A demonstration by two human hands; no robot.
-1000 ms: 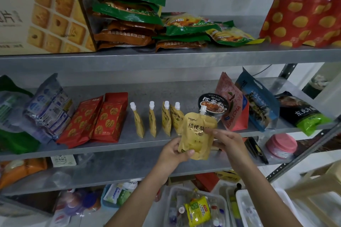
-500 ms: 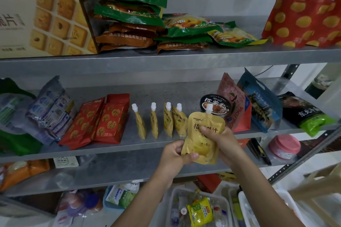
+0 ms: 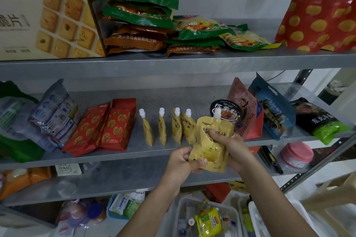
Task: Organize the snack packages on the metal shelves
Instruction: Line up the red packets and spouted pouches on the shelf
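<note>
By the middle shelf (image 3: 134, 153), left hand (image 3: 183, 161) and right hand (image 3: 232, 147) grip the yellow pouch (image 3: 212, 153); the right now wraps its front, looking ready to shelve it.

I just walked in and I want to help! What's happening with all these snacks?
A person is tidying snacks on metal shelves. Both hands hold one yellow spouted pouch in front of the middle shelf: the left hand grips its bottom corner, the right hand its side. Four matching pouches stand in a row on that shelf, just left of it. The held one is not yet set down.
</note>
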